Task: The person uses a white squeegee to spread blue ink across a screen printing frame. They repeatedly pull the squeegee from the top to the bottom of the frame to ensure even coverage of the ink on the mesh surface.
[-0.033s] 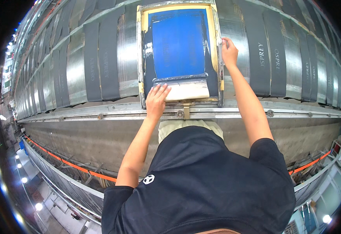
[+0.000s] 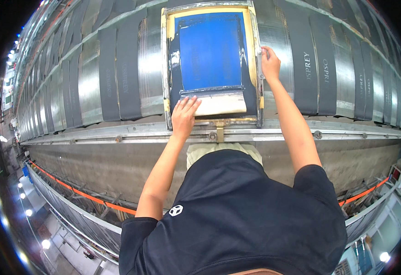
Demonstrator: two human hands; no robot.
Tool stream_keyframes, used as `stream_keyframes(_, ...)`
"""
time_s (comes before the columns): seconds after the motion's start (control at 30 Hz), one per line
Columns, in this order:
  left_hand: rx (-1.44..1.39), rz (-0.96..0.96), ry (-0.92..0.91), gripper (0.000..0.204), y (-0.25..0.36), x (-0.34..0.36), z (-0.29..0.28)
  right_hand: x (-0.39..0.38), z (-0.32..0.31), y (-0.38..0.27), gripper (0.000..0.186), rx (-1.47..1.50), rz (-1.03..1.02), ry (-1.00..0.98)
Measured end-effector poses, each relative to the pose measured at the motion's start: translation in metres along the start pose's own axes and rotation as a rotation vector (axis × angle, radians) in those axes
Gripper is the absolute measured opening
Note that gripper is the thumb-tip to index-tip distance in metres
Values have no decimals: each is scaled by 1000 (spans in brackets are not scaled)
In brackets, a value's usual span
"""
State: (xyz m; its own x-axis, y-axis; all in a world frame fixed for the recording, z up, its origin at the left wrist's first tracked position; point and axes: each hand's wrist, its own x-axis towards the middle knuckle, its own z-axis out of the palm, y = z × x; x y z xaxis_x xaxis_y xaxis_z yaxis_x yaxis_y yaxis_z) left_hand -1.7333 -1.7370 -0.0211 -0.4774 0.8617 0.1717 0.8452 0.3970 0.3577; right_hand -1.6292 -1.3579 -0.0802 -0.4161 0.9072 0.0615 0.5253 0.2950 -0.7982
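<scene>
A screen printing frame [image 2: 163, 59] with a pale yellow inner border holds a screen with a blue rectangle [image 2: 209, 50] edged by dark, wet-looking smears. Across the lower part of the screen lies a wide cream squeegee [image 2: 223, 103] with a dark-smeared far edge. My left hand [image 2: 185, 112] has its fingers over the squeegee's left end, holding it; the thumb is hidden. My right hand [image 2: 269, 62] is higher up, fingers curled on the outer right side of the frame.
A long metal print bed [image 2: 147, 55] carries several rows of dark grey fabric panels [image 2: 127, 82] either side of the frame. A metal rail [image 2: 154, 133] runs along its near edge. An orange strip [image 2: 95, 198] and metal railing [image 2: 63, 192] run lower down, near my body.
The squeegee and my left hand have shifted slightly up the screen, away from me. My right hand stays on the frame's side.
</scene>
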Motion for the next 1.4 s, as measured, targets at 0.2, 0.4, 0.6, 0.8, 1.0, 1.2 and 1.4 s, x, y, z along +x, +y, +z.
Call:
stream_keyframes(0.2,30,18,54,60,-61,118,15,-2,-24,-17,29,-277,-34,-189)
stream_keyframes(0.4,-106,-216,-253,47,-96,241,-11,36,-29,-96,48,-428,-627,-148)
stream_keyframes(0.6,-138,-214,-279,41,-99,293,-26,92,33,-129,39,-485,-558,-492)
stream_keyframes(0.8,-59,-80,-188,41,-79,207,0,-1,24,-77,40,-324,-541,-381)
stream_keyframes(1.0,-78,-70,-127,43,-31,72,-11,-125,-27,-75,46,-273,-455,-513)
stream_keyframes(1.2,-86,-60,-130,51,-26,45,-12,-136,-40,-82,47,-262,-475,-506)
stream_keyframes(1.4,-126,-36,0,49,-84,180,0,0,20,-90,44,-231,-640,-388)
